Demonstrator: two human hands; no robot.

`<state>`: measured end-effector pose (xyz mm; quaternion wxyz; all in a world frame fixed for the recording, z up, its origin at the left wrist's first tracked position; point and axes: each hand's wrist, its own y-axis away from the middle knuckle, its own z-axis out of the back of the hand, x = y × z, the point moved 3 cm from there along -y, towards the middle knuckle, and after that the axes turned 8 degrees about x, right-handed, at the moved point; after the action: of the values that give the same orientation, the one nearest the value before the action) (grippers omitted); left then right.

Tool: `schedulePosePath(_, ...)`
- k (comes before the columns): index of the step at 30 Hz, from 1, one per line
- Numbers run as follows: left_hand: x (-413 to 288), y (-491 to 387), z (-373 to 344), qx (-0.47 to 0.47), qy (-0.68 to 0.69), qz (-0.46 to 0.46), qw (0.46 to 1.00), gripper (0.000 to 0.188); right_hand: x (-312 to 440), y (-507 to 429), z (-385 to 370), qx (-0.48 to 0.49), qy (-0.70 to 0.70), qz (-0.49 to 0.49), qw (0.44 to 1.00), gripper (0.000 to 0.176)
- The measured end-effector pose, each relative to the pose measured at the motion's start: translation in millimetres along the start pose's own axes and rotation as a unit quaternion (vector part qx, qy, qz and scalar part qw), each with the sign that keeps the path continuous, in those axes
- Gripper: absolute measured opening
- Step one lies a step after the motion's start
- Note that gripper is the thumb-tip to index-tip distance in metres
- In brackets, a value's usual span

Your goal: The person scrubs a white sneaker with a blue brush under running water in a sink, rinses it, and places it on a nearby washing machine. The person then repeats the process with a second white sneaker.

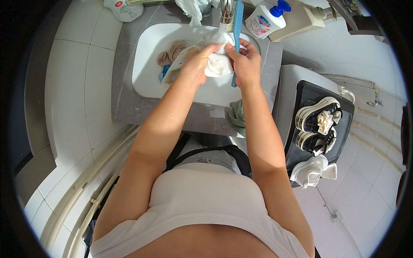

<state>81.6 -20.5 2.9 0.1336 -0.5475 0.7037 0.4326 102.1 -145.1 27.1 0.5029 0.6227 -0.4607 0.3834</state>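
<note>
Over the white sink basin (pixel 148 85), my left hand (pixel 196 63) grips a wet white cloth (pixel 218 67), possibly a sock, from its left side. My right hand (pixel 246 61) pinches the same cloth between thumb and fingers, and a blue-handled scrub brush (pixel 238 24) is also held in it, standing roughly lengthwise with its pale bristles facing left. Just above the cloth is a chrome faucet (pixel 226 11), with what looks like water running from it. Brownish fabric (pixel 176 50), a pale dotted cloth (pixel 174 71) and a small blue item (pixel 165 69) lie in the basin, left of my hands.
A hand soap bottle (pixel 263 21) and a beige jug (pixel 298 22) stand behind right; another white bottle (pixel 125 9) is at back left. A green cloth (pixel 237 116) hangs over the grey counter's (pixel 206 114) front edge. Black sneakers (pixel 317 124) and white fabric (pixel 313 171) rest on a washing machine (pixel 288 93).
</note>
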Motion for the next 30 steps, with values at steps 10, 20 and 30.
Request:
schedulePosePath(10, 4, -7, 13, 0.056, 0.077, 0.025, 0.995, 0.034, 0, -9, -3, 0.03, -0.003, -0.037, 0.999, 0.036)
schedulePosePath(20, 11, -8, 20, 0.154, 0.141, 0.009, 0.978, 0.032, -1, -13, -8, 0.03, 0.035, 0.025, 0.999, 0.039)
schedulePosePath(30, 7, -7, 30, 0.119, 0.1, 0.038, 0.987, 0.033, -11, -14, 8, 0.069, -0.039, -0.05, 0.996, 0.043)
